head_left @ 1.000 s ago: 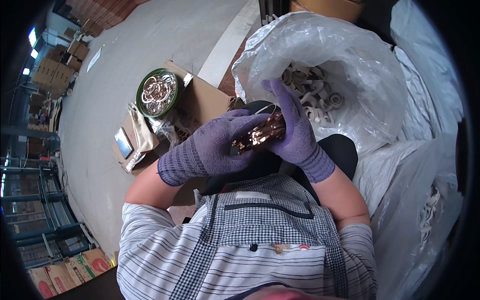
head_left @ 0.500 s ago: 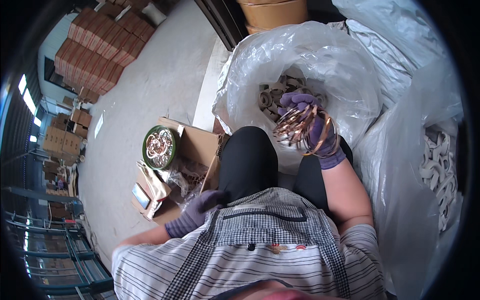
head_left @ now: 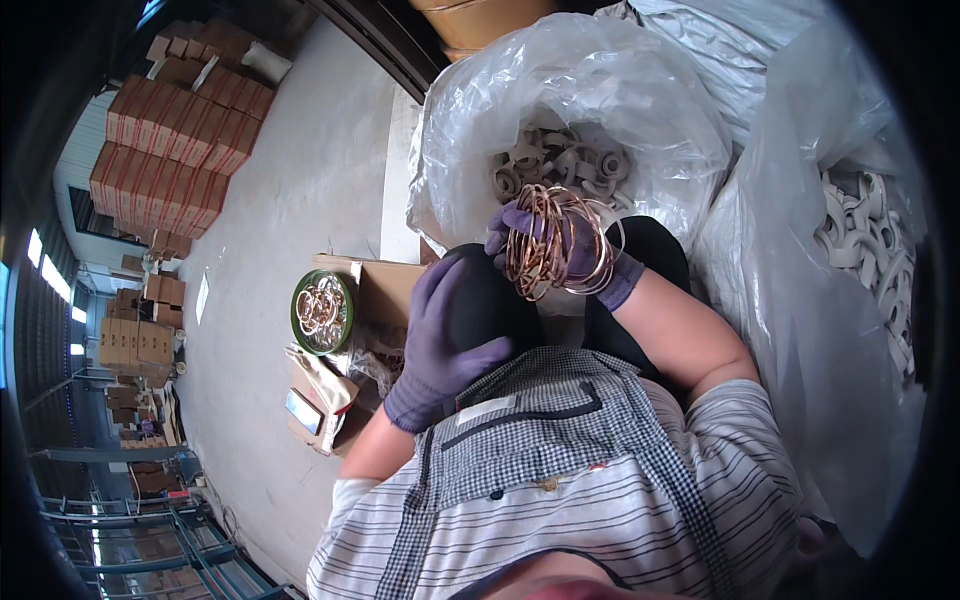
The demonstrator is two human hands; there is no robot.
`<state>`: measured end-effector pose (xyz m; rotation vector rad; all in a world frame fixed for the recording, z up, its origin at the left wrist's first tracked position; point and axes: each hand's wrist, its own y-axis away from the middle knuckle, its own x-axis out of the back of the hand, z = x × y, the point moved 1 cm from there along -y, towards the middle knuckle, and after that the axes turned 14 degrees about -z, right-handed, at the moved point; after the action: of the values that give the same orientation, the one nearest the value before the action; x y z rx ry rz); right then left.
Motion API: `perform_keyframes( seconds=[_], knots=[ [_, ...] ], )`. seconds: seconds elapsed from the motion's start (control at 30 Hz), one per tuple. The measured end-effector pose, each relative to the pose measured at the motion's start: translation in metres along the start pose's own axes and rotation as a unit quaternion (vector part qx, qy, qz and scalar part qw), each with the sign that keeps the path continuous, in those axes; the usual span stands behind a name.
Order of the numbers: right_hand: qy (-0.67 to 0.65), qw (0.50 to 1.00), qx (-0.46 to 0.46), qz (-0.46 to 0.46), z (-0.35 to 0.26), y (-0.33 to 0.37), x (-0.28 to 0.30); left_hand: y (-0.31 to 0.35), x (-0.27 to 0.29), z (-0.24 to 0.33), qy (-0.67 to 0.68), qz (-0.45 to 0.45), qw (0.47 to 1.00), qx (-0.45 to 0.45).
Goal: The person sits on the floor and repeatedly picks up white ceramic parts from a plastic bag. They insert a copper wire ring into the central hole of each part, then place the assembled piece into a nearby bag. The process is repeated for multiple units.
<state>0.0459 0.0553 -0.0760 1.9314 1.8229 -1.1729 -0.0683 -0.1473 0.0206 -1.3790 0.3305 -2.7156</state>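
My right hand [head_left: 618, 270], in a purple knit glove, is closed on a tangled bunch of thin copper-coloured rings [head_left: 545, 245] above my knees. Some of the rings loop over the fingers and hide part of them. My left hand [head_left: 432, 345], gloved alike, hovers over my left thigh with its fingers stretched out and the thumb apart, holding nothing. Just beyond the rings, a large clear plastic bag [head_left: 455, 120] stands open, with grey curved pieces [head_left: 565, 165] inside.
On my left, a cardboard box [head_left: 390, 290] bears a green-rimmed round dish [head_left: 298, 325] of shiny rings, a phone [head_left: 303, 411] and a pale cloth [head_left: 318, 372]. A second bag on the right holds pale curved pieces [head_left: 868, 235]. Stacked cartons [head_left: 165, 165] stand far left.
My right hand has brought the rings left and nearer, away from the bag's mouth. My left hand has risen from beside my lap, its fingers spreading forward. The view has shifted slightly.
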Motion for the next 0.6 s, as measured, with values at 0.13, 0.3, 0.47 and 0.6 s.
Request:
perform_keyframes(
  seconds=[0.13, 0.3, 0.47, 0.6],
  knots=[
    [0.524, 0.844, 0.115, 0.011, 0.015, 0.014, 0.018, -0.063, -0.016, -0.012, -0.089, -0.067, 0.986, -0.127],
    [0.140, 0.979, 0.123, 0.082, -0.006, 0.014, 0.018, -0.076, -0.031, -0.017, 0.184, -0.149, 0.971, -0.013],
    [0.081, 0.986, 0.144, -0.003, -0.036, 0.029, 0.032, -0.088, -0.043, -0.011, 0.191, -0.154, 0.960, -0.135],
    [-0.008, 0.959, 0.282, 0.014, -0.082, 0.049, 0.005, -0.094, -0.010, -0.037, 0.218, -0.096, 0.969, -0.062]
  ],
)
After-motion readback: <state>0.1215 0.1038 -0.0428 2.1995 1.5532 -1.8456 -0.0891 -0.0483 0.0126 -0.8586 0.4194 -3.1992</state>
